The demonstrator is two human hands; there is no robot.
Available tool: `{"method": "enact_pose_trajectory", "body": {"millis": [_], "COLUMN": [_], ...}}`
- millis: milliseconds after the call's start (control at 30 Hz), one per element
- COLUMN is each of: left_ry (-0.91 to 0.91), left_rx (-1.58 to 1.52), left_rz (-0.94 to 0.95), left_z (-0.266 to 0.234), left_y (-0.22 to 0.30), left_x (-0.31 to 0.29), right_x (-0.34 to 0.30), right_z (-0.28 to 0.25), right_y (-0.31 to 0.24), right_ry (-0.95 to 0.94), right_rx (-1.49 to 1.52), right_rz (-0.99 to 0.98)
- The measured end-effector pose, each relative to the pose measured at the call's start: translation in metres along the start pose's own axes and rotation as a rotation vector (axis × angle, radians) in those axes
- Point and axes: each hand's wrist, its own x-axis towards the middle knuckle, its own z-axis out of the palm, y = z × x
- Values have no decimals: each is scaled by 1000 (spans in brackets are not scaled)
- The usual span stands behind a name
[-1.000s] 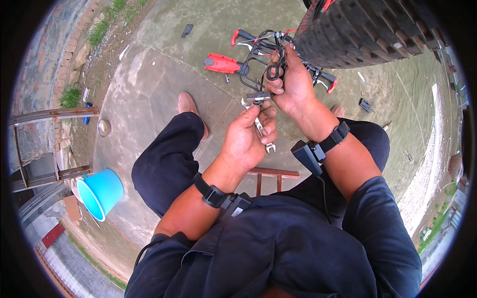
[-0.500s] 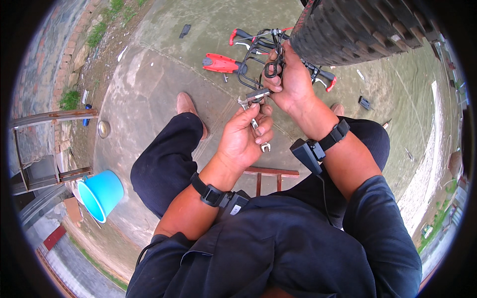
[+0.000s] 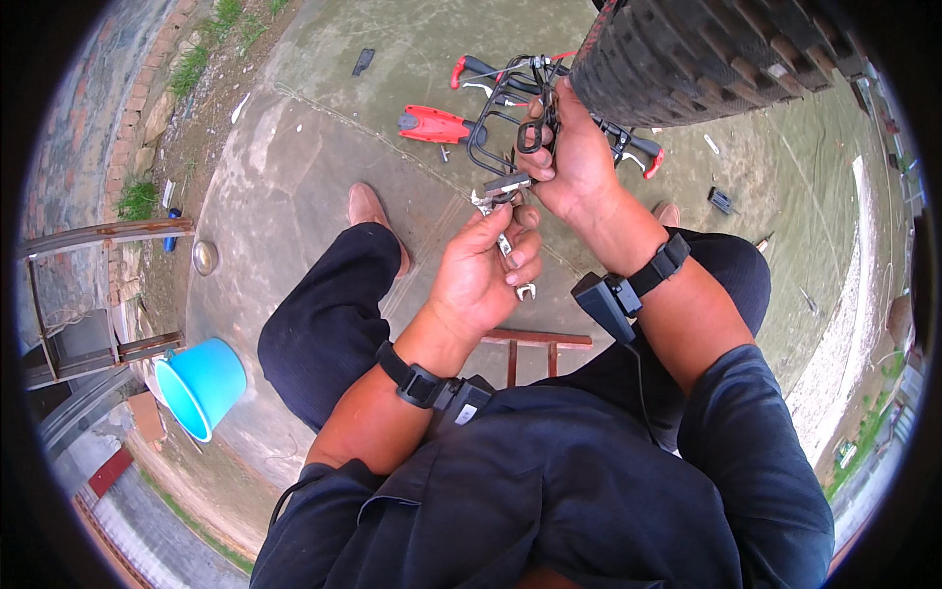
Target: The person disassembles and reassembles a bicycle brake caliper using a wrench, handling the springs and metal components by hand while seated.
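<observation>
In my left hand (image 3: 479, 275) is a silver double-ended wrench (image 3: 504, 243), its lower jaw sticking out below my curled fingers. Its upper end lies against a small grey metal block (image 3: 506, 186) at my thumb tip. My right hand (image 3: 579, 157) closes around a black bent metal rod piece with loops (image 3: 531, 136), just above and right of the left hand. Which part of it the fingers press on is partly hidden. Behind the hands, a black rod frame (image 3: 477, 147) curves beside handlebars with black grips and red ends (image 3: 643, 152).
A large knobby tyre (image 3: 706, 64) fills the upper right. On the concrete lie a red and black part (image 3: 437, 125), a small black block (image 3: 720, 201) and a dark flat piece (image 3: 363, 62). A blue bucket (image 3: 221, 378) stands at left, near a rusty metal frame (image 3: 108, 234).
Both hands stay almost in place. The wrench and the grey block have shifted very slightly; the grip of each hand looks the same.
</observation>
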Motion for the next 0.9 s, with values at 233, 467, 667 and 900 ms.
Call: {"method": "enact_pose_trajectory", "body": {"millis": [233,467,667,900], "left_ry": [41,117,145,135], "left_rx": [-4,60,176,294], "left_rz": [-27,65,133,128], "left_z": [3,6,9,7], "left_y": [0,-1,-2,-6], "left_x": [1,-1,-1,3], "right_x": [-1,1,1,-2], "right_z": [1,1,1,2], "right_y": [-1,1,-1,0], "right_ry": [-3,34,33,34], "right_rx": [-18,10,8,-11], "right_rz": [-6,-5,0,17]}}
